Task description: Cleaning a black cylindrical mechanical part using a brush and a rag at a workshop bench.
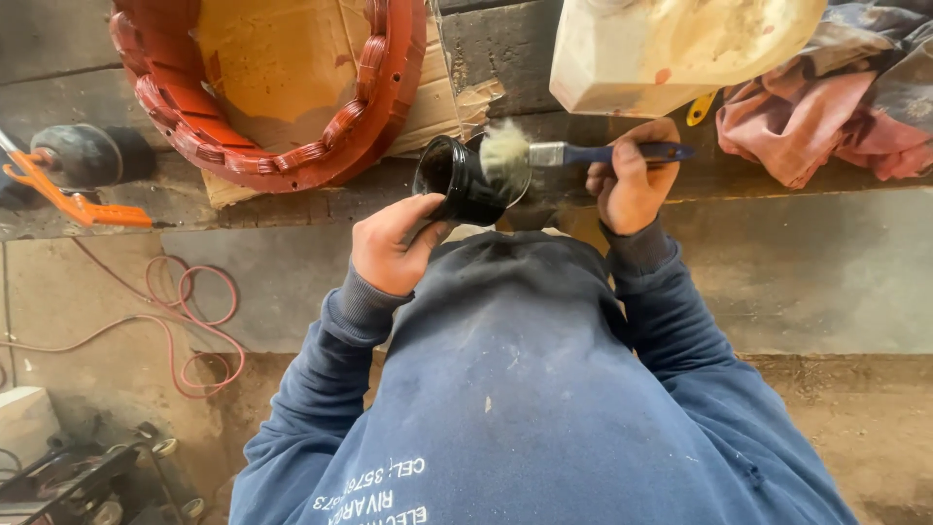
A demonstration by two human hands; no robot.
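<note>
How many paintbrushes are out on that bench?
1. The paintbrush, with a blue handle and pale bristles, is held in the right hand, its bristles at the mouth of the black cup that the left hand holds. Others may lie hidden under the rags.

Left grip [394,245] and right grip [632,180] both closed, arms raised forward.

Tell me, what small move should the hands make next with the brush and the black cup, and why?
Probably dip the brush deeper into the cup. The left hand holds the cup tilted toward the brush, and the right hand holds the blue handle level, with the pale bristles just at the cup's mouth. The bristles look dry and fluffy, so they likely need loading first.
</note>
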